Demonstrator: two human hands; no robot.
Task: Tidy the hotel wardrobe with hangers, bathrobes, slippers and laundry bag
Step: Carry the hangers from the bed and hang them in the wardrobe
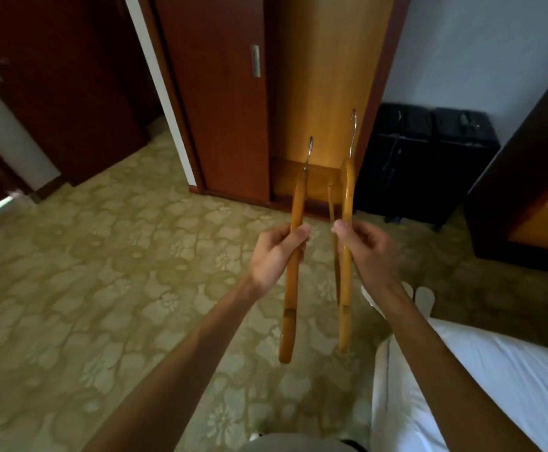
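Two wooden hangers, one per hand, both held out in front of me at chest level, edge-on to my view. My left hand (277,252) has its fingers curled round the left hanger (294,252) near the middle, thumb on top; its metal hook points up and away. My right hand (365,247) grips the right hanger (346,256) the same way, thumb pressed against the wood. This one shows a thin trouser bar alongside the main arm. The hangers are near each other, roughly parallel, not touching.

Ahead stands the wardrobe (325,93), its sliding door (223,93) pushed left, the lit yellow-wood interior open to view. A black luggage case (429,158) sits just right of the wardrobe against the wall. White slippers (424,296) lie on the patterned carpet (103,272) beyond my right forearm. White bed linen (494,386) fills the lower right corner.
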